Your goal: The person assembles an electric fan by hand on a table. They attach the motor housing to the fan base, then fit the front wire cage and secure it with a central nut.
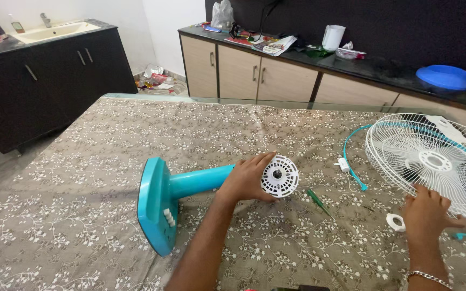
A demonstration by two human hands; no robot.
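A turquoise fan body lies on its side on the table, its flat base to the left and its white motor face to the right. My left hand is wrapped around the motor end just behind that white face. My right hand rests at the near edge of a white wire fan guard lying flat at the right, fingers touching its rim. A small white ring nut sits just left of my right hand.
A green-handled screwdriver lies between the hands. A turquoise rim band with a white clip curves beside the guard. The table carries a floral cloth. Cabinets with a blue bowl stand behind; a sink counter is at the left.
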